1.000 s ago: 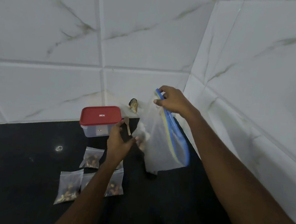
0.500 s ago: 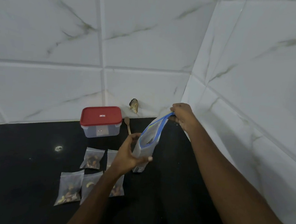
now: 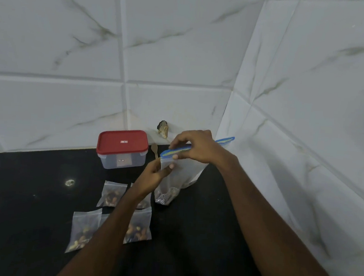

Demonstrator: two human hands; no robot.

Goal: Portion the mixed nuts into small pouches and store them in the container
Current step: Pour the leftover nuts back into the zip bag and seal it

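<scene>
A large clear zip bag [image 3: 182,174] with a blue zip strip stands on the black counter, a few nuts at its bottom. My right hand [image 3: 197,148] pinches the blue strip along the top. My left hand [image 3: 154,175] pinches the bag's left edge just under the strip. Several small clear pouches of mixed nuts lie on the counter in front, one [image 3: 112,194] behind and one [image 3: 83,229] nearest left; my left forearm covers parts of others. A clear container with a red lid [image 3: 122,147] stands shut by the wall.
A small wooden spoon [image 3: 155,150] lies between the container and the bag. A small dark-and-tan object [image 3: 163,128] leans against the tiled wall [image 3: 117,58]. Walls meet in a corner at the right. A light spot [image 3: 69,182] marks the black counter [image 3: 21,202].
The big bag went from hanging slanted in the air to standing upright on the counter. My right hand slid onto the zip strip, and my left hand moved up to the bag's top left edge.
</scene>
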